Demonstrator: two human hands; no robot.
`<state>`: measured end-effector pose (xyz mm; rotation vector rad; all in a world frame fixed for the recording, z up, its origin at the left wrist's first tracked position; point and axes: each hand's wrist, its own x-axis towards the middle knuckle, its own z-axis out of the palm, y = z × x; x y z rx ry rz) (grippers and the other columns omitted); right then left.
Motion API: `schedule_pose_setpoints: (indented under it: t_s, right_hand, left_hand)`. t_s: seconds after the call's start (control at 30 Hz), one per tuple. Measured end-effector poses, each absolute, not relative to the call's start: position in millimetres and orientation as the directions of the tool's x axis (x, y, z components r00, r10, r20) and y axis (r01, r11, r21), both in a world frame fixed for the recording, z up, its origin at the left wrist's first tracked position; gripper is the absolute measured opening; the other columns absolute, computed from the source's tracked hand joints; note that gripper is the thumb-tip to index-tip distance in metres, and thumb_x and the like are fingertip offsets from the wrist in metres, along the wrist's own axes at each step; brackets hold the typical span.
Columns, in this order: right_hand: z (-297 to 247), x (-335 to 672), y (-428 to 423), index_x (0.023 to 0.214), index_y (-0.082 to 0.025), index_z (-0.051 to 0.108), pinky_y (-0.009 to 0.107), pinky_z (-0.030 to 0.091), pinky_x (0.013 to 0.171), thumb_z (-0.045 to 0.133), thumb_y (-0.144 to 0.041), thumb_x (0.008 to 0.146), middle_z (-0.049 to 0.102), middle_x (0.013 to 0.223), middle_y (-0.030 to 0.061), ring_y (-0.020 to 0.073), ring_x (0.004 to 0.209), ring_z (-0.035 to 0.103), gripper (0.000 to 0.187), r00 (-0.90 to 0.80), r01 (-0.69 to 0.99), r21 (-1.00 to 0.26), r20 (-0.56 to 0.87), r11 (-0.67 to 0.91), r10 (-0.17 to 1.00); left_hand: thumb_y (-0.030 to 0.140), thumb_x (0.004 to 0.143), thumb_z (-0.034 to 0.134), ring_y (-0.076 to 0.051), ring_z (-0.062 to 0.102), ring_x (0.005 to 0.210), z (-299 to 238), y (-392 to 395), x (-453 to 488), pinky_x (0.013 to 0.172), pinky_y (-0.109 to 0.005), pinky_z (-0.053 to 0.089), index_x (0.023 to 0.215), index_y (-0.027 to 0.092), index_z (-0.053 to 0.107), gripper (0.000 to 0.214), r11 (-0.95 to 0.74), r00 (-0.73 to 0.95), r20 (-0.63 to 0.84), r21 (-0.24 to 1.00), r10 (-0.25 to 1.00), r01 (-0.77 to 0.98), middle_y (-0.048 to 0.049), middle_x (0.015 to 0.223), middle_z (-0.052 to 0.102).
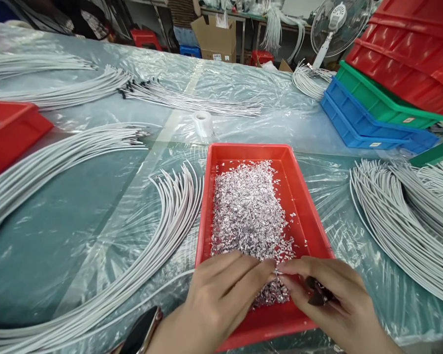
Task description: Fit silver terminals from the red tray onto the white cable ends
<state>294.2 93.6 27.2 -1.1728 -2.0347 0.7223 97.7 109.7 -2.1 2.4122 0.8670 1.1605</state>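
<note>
A red tray (302, 211) lies in front of me, holding a heap of small shiny foil scraps (249, 206). My left hand (217, 300) and my right hand (325, 295) meet over the tray's near end, fingertips pinched together on a tiny foil piece (277, 272). A thin white cable runs from under my left hand off to the left. Inside my right hand's curled fingers sits a small dark object, hard to make out. A watch (142, 330) is on my left wrist.
Bundles of white cables (158, 231) curve left of the tray; another bundle (402, 216) lies on the right. A red bin (11, 130) sits at far left, stacked red, green and blue trays (384, 98) at back right, a tape roll (203, 123) behind the tray.
</note>
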Motion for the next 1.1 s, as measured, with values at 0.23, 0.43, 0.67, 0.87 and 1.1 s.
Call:
schedule_pose_setpoints:
  t_s: [0.23, 0.43, 0.67, 0.87, 1.1]
  right_hand:
    - [31, 291, 93, 0.090, -0.025, 0.059, 0.023, 0.040, 0.045, 0.056, -0.012, 0.081, 0.059, 0.061, -0.0038, 0.0108, 0.045, 0.048, 0.016, -0.315, 0.559, -0.761, 0.171, 0.328, 0.933]
    - [33, 292, 98, 0.072, -0.019, 0.056, 0.022, 0.031, 0.043, 0.051, -0.018, 0.084, 0.041, 0.056, -0.0043, 0.0094, 0.047, 0.035, 0.014, -0.323, 0.464, -0.883, -0.092, 0.073, 0.942]
    - [34, 293, 103, 0.070, -0.019, 0.050, 0.021, 0.026, 0.046, 0.052, -0.021, 0.088, 0.037, 0.060, -0.0060, 0.0082, 0.052, 0.029, 0.018, -0.365, 0.287, -0.940, -0.287, -0.186, 0.886]
    - [34, 296, 108, 0.071, -0.018, 0.051, 0.022, 0.026, 0.051, 0.054, -0.020, 0.088, 0.038, 0.063, -0.0056, 0.0088, 0.057, 0.030, 0.018, -0.409, 0.186, -0.941, -0.334, -0.281, 0.849]
    - [28, 302, 114, 0.071, -0.016, 0.056, 0.022, 0.022, 0.047, 0.069, -0.022, 0.078, 0.039, 0.059, -0.0071, 0.0073, 0.052, 0.029, 0.016, -0.537, 0.035, -0.890, -0.400, -0.454, 0.743]
  left_hand:
    - [0.004, 0.092, 0.044, -0.016, 0.053, 0.073, -4, 107, 96, 0.060, -0.029, 0.046, 0.106, 0.006, 0.056, 0.019, -0.762, 0.551, 0.534, 0.529, 0.641, 0.373, -0.0094, 0.087, 0.064]
    - [0.008, 0.094, 0.042, -0.018, 0.054, 0.081, -5, 109, 96, 0.065, -0.031, 0.048, 0.108, 0.006, 0.056, 0.020, -0.788, 0.602, 0.517, 0.484, 0.609, 0.381, -0.0101, 0.091, 0.064]
    - [0.009, 0.097, 0.035, -0.016, 0.055, 0.079, -2, 110, 96, 0.065, -0.030, 0.048, 0.104, 0.008, 0.058, 0.024, -0.814, 0.594, 0.560, 0.448, 0.578, 0.370, -0.0079, 0.085, 0.065]
    - [0.009, 0.096, 0.037, -0.017, 0.053, 0.077, 0, 109, 94, 0.065, -0.030, 0.047, 0.103, 0.007, 0.059, 0.023, -0.822, 0.623, 0.543, 0.448, 0.563, 0.352, -0.0078, 0.084, 0.064]
    - [0.010, 0.097, 0.034, -0.017, 0.053, 0.084, 7, 108, 91, 0.075, -0.031, 0.045, 0.107, 0.007, 0.059, 0.026, -0.824, 0.658, 0.512, 0.457, 0.551, 0.334, -0.0075, 0.089, 0.064]
